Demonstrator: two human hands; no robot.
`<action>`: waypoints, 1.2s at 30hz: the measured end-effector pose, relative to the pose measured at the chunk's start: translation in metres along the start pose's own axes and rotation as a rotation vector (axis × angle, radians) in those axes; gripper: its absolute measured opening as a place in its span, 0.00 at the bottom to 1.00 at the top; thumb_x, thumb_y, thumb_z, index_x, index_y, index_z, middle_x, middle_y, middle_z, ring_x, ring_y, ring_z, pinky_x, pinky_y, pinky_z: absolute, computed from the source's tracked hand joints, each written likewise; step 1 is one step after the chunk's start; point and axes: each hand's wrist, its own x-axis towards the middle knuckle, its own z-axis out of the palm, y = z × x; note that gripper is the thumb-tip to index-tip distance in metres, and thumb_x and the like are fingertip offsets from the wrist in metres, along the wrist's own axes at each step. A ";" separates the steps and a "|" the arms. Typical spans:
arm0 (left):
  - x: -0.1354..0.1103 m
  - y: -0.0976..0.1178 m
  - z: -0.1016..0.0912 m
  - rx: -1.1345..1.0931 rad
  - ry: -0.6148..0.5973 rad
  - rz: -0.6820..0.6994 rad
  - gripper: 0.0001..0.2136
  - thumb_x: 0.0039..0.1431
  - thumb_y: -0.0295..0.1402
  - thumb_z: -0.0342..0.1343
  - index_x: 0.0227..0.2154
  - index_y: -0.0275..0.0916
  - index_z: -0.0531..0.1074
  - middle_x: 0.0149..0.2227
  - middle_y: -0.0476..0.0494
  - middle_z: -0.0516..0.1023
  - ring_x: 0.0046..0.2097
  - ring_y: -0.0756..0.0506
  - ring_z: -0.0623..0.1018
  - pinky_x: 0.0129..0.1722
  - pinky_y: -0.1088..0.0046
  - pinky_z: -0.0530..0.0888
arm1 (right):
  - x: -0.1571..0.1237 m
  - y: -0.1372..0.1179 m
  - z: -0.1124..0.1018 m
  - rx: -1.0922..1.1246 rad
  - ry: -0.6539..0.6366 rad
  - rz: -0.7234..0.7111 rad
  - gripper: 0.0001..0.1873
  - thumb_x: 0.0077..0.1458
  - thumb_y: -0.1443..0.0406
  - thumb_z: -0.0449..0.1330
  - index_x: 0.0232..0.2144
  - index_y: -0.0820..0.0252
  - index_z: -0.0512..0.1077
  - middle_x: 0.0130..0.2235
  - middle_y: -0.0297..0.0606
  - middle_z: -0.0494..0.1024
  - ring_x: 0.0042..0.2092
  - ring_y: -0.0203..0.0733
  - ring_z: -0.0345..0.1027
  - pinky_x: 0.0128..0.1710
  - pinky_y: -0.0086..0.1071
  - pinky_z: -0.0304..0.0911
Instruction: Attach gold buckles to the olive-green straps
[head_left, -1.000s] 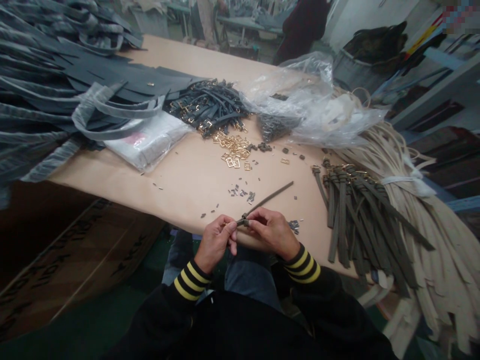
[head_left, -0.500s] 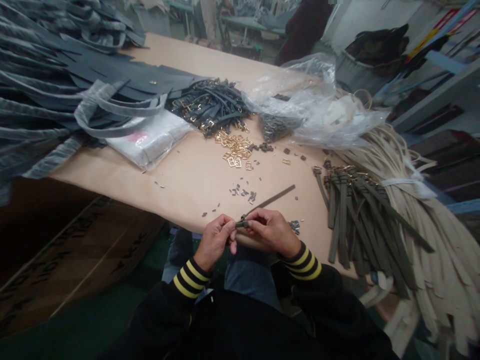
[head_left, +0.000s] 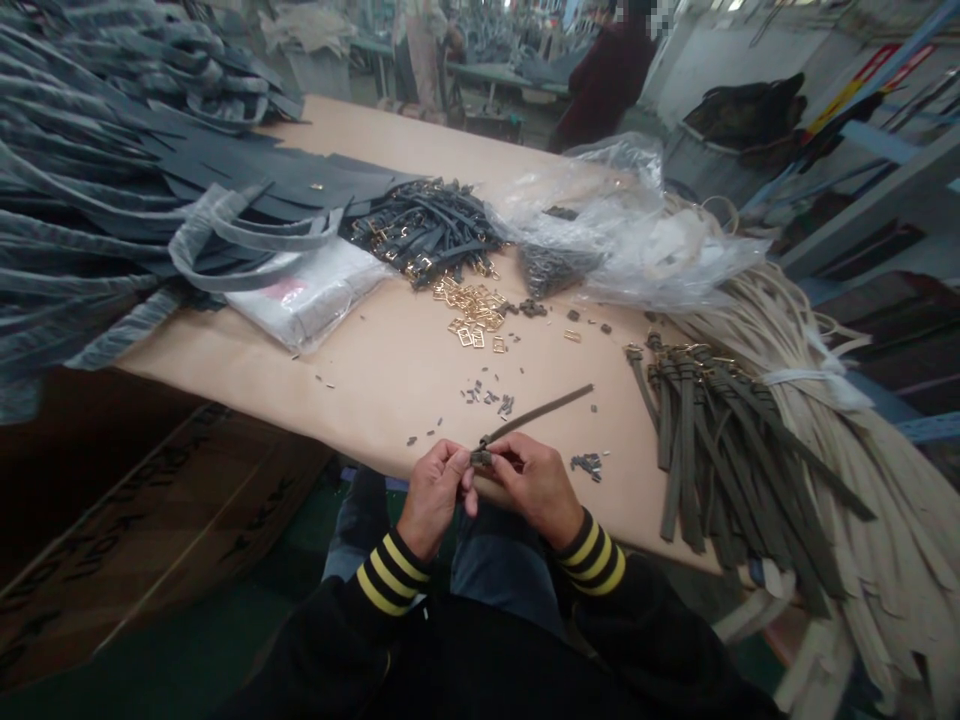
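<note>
An olive strap [head_left: 541, 409] slants up and right from between my hands, its near end folded into a small loop. My left hand [head_left: 437, 490] pinches that near end between thumb and fingertips. Beside it, my right hand [head_left: 538, 485] has its thumb and fingers closed on the same folded part. Fingers partly hide the fold, so whether a buckle sits in it cannot be made out. Just beyond lie small dark loop pieces [head_left: 489, 398], and a second little heap of dark pieces [head_left: 587, 466] rests right of my right hand. Gold buckles [head_left: 474, 312] are piled farther back.
Finished-looking olive straps with buckles [head_left: 697, 430] lie at the right, beside a bundle of beige straps [head_left: 840, 420]. Dark blue straps [head_left: 427, 225] and a plastic bag [head_left: 630, 240] occupy the table's back. A white packet [head_left: 307, 295] sits left. Another person [head_left: 611, 75] stands beyond the table.
My right hand has shifted slightly left and down, closer to my left hand, uncovering more of the small heap beside it. The strap stays held by both hands. The whole view has dropped slightly.
</note>
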 end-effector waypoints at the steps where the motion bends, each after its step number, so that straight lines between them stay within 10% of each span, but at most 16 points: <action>1: 0.000 0.000 -0.001 0.009 -0.009 -0.002 0.11 0.51 0.38 0.49 0.22 0.37 0.57 0.15 0.59 0.63 0.12 0.57 0.64 0.16 0.82 0.57 | 0.000 0.001 0.000 0.069 -0.027 0.036 0.04 0.44 0.69 0.54 0.24 0.63 0.69 0.25 0.37 0.73 0.27 0.36 0.66 0.29 0.30 0.63; 6: 0.001 0.003 -0.004 0.064 -0.085 -0.035 0.11 0.50 0.39 0.49 0.22 0.37 0.57 0.14 0.59 0.62 0.12 0.57 0.65 0.15 0.82 0.58 | 0.004 0.004 -0.005 0.448 -0.202 0.196 0.05 0.43 0.66 0.55 0.24 0.64 0.67 0.21 0.32 0.71 0.22 0.32 0.65 0.25 0.27 0.63; 36: -0.002 -0.002 0.001 0.125 -0.028 0.039 0.11 0.53 0.39 0.45 0.23 0.38 0.55 0.15 0.60 0.61 0.11 0.57 0.65 0.13 0.82 0.57 | -0.002 -0.010 -0.005 -0.238 -0.020 -0.153 0.07 0.49 0.70 0.53 0.25 0.62 0.71 0.26 0.38 0.72 0.28 0.36 0.65 0.29 0.29 0.61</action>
